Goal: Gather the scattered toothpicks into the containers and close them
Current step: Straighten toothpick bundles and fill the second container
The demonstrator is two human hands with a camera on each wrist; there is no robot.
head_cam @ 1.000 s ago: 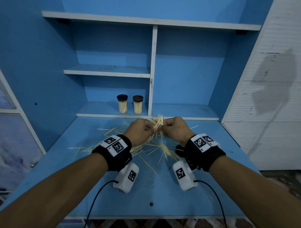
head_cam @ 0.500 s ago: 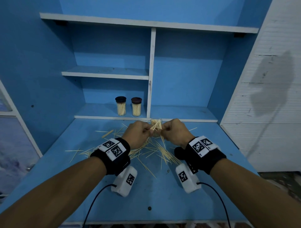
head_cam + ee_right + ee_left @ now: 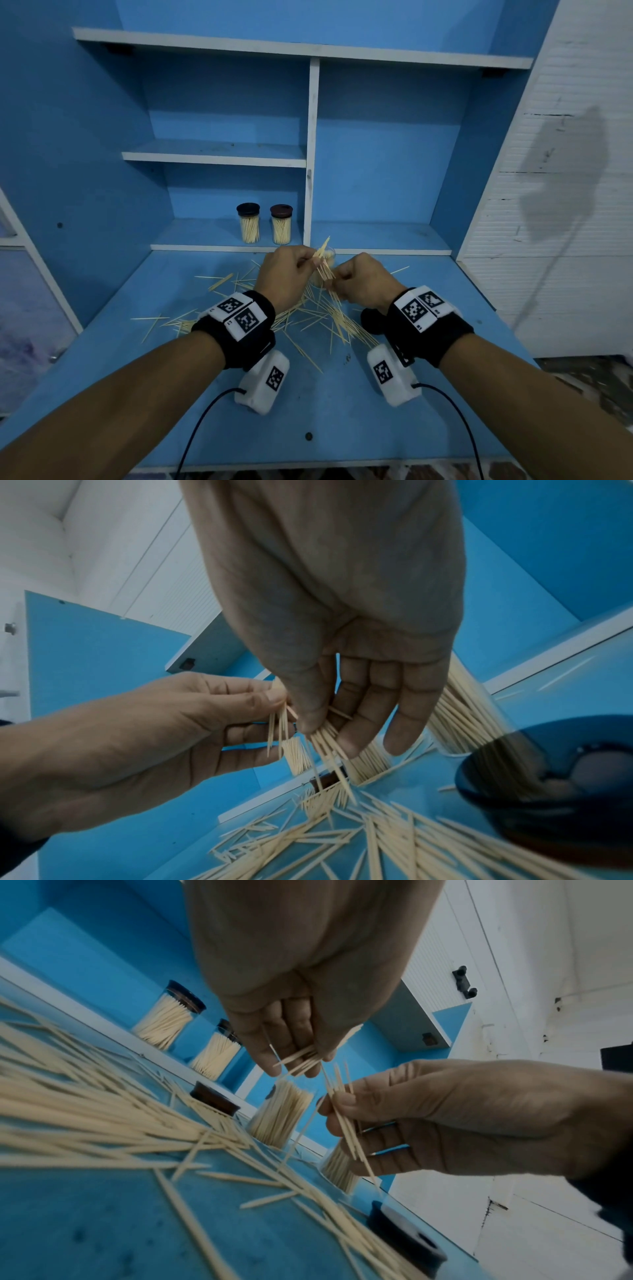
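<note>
Pale wooden toothpicks (image 3: pixel 318 318) lie scattered over the blue desk (image 3: pixel 342 411). My left hand (image 3: pixel 310 262) pinches a few toothpicks (image 3: pixel 301 1061) between thumb and fingers. Close beside it, my right hand (image 3: pixel 337 277) grips a slanted bundle (image 3: pixel 346 1123) of them. Both hands hover just above two open clear containers (image 3: pixel 281 1115) (image 3: pixel 339 1167) full of toothpicks, mostly hidden behind the hands in the head view. A brown lid (image 3: pixel 214 1100) and a dark lid (image 3: pixel 407 1237) lie loose on the desk.
Two closed toothpick containers (image 3: pixel 249 224) (image 3: pixel 281 225) stand on the low shelf (image 3: pixel 222 246) behind the desk, left of a white divider (image 3: pixel 310 205). A white wall panel (image 3: pixel 548 240) borders the right side. The dark lid (image 3: pixel 548 777) sits close under my right wrist.
Both hands have stayed together at the back middle of the desk. The bundle between them has gone from a fanned upright bunch to a tighter, slanted one.
</note>
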